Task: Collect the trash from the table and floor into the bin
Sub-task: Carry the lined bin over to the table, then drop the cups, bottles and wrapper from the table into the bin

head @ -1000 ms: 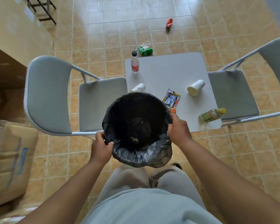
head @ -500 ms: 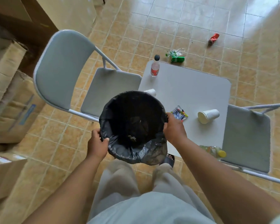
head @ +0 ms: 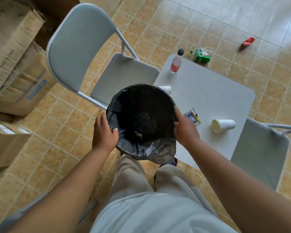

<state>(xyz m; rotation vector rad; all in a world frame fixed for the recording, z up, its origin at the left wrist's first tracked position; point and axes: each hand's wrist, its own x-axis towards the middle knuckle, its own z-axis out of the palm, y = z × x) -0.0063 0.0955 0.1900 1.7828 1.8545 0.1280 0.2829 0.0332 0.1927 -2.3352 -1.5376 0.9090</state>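
I hold a round bin (head: 124, 145) lined with a black bag in front of me, beside the white table (head: 208, 95). My left hand (head: 103, 133) grips its left rim and my right hand (head: 186, 130) grips its right rim. On the table lie a snack wrapper (head: 193, 116), a white paper cup (head: 223, 126) on its side, a second cup (head: 166, 89) partly hidden behind the bin, and an upright bottle (head: 176, 62) with a red label. On the floor beyond the table lie a green can with clear plastic (head: 202, 55) and a red wrapper (head: 247, 42).
A grey folding chair (head: 84, 47) stands left of the table and another (head: 262, 152) right of it. Cardboard boxes (head: 15, 61) are stacked at the left. Tiled floor surrounds everything. My legs are below the bin.
The view has swung left and tilted, so table and chairs now appear rotated. The yellow-capped bottle at the table's near edge is out of sight. Both hands still hold the bin.
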